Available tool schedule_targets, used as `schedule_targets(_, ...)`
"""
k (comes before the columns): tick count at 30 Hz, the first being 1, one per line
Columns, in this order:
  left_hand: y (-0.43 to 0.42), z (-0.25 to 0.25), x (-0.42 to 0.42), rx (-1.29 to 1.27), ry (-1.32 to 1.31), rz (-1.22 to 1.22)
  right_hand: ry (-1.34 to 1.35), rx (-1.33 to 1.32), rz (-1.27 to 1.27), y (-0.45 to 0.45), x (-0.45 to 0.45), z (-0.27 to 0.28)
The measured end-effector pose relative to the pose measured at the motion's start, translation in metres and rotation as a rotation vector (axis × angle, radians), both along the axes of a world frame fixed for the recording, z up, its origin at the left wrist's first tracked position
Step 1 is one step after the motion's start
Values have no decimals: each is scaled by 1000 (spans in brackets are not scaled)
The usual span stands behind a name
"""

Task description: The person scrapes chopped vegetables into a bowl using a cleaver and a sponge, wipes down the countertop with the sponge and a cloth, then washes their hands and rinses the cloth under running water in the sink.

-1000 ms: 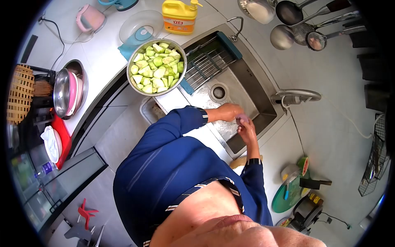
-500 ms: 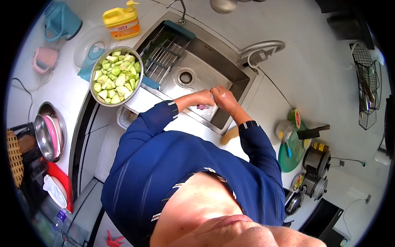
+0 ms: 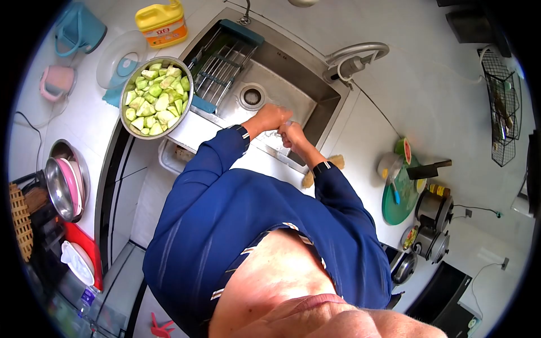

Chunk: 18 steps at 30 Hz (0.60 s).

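Both my hands are over the near part of the steel sink (image 3: 307, 101). My left hand (image 3: 271, 117) is closed, its knuckles turned up, just nearer the drain (image 3: 252, 97). Close against it, my right hand (image 3: 293, 136) is closed too, with its fingers curled. A small pale, shiny bit shows between the two hands; its kind is too small to tell. Wet glints lie on the sink floor below them. A dish rack (image 3: 224, 70) with metal bars spans the sink's left side.
A steel bowl of cut green vegetable chunks (image 3: 155, 101) stands left of the sink, near a yellow detergent jug (image 3: 162, 25). The faucet (image 3: 352, 56) arches at the right. Further right are a brown sponge-like piece (image 3: 336, 161), a green chopping board (image 3: 394, 205) and a cleaver (image 3: 428, 170).
My left hand has moved up and now sits higher than my right, which has come lower and turned. The purplish bit seen below the hands no longer shows.
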<state>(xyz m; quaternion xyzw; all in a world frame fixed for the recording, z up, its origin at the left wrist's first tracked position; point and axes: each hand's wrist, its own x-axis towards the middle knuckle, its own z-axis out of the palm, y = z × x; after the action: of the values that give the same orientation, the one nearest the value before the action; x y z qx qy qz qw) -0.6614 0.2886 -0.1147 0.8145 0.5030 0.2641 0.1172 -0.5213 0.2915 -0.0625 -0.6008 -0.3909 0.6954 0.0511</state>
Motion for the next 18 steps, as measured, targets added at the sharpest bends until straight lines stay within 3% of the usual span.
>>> schedule_targets(2, 5, -3, 0, 106, -38, -3, 177, -196, -171, -2, -2, 6)
schedule_targets(5, 8, 6, 1, 184, -60, -21, 305, -322, -160, 10, 13, 0)
schedule_targets(11, 4, 60, -1, 191, -90, -150, 284, -258, 15, 37, 43, 3)
schedule_targets(13, 4, 64, -4, 106, -56, -200, 334, -42, 62, 35, 37, 30)
schedule_targets(16, 0, 46, -2, 21, -290, 40, 337, 125, -11, 36, 35, 45)
schedule_targets(18, 4, 32, -5, -319, -519, 199, 137, 484, 93, 31, 34, 59)
